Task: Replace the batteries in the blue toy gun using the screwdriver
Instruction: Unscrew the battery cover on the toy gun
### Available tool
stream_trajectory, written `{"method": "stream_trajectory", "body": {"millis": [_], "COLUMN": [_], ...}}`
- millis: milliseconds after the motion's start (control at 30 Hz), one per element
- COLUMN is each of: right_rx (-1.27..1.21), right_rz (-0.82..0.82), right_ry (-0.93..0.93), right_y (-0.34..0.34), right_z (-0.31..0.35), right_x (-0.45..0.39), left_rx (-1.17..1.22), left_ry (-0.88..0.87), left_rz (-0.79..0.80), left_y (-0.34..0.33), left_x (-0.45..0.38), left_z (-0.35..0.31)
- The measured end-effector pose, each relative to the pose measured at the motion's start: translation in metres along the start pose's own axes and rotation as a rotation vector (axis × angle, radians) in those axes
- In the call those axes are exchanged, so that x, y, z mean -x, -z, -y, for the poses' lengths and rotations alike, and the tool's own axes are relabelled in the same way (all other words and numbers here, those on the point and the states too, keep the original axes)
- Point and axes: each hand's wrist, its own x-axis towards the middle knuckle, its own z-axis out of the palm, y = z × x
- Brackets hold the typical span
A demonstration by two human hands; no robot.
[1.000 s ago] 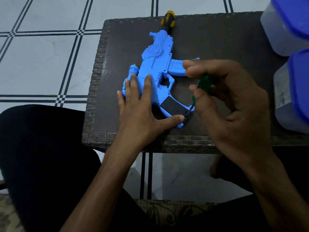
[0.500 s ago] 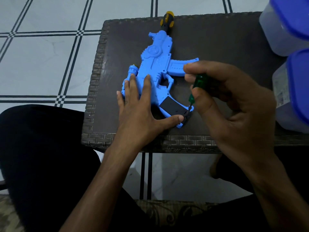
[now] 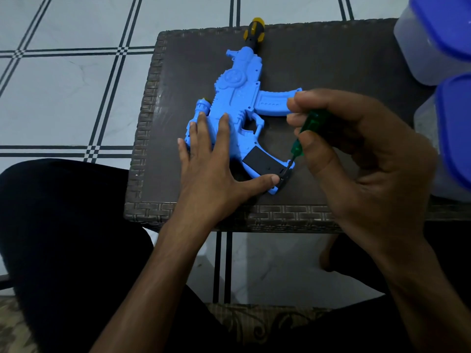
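The blue toy gun (image 3: 238,90) lies flat on a dark wicker-edged table (image 3: 331,59), muzzle pointing away from me. A black battery cover (image 3: 262,161) sits on its grip. My left hand (image 3: 214,169) presses flat on the rear of the gun with straight fingers, thumb against the grip's end. My right hand (image 3: 356,154) grips a green-handled screwdriver (image 3: 309,126), held tilted, its metal tip down at the bottom end of the grip beside my left thumb. The tip's exact contact is too dark to tell.
Two translucent plastic containers with blue lids (image 3: 438,39) stand at the table's right edge, close to my right hand. The table's near edge (image 3: 254,212) lies just below the gun. Tiled floor (image 3: 63,85) lies to the left; my dark-clothed knees are below.
My right hand has shifted the screwdriver slightly, its fingers regripping the green handle with the tip staying at the grip's end. My left hand and the gun have stayed put.
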Motion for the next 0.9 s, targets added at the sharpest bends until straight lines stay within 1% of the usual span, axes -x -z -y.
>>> {"method": "stream_trajectory", "body": {"millis": [100,267,400,500,667,800,900], "right_rx": [-0.012,0.009,0.03,0.082,-0.017,0.082,0.17], "right_rz": [-0.001,0.043,0.083,0.036,0.027,0.068,0.046], "right_ry": [-0.007,-0.032,0.009,0.037,-0.018,0.034,0.089], "right_y": [0.0,-0.0004,0.0006,0.0037,0.0007,0.0008,0.0032], "right_z": [-0.0006,0.0001,0.0006,0.0002,0.0036,0.0035,0.0027], "right_x": [0.0,-0.0011,-0.0063,-0.0094,-0.0051,-0.0053,-0.0077], "left_rx": [-0.001,0.002,0.0,-0.007,-0.005,-0.005,-0.013], "left_ry": [-0.004,-0.003,-0.006,-0.005,-0.006,-0.012,-0.009], "left_rz": [-0.001,-0.004,0.001,-0.002,-0.007,-0.012,-0.008], "left_y": [-0.0008,-0.0025,-0.0019,-0.0011,0.0,-0.0001,-0.0006], "left_x": [-0.0002,-0.0002,-0.0011,-0.0009,0.0001,0.0,-0.0008], "left_z": [0.0007,0.0014,0.0017,0.0012,0.0005,0.0007,0.0004]}}
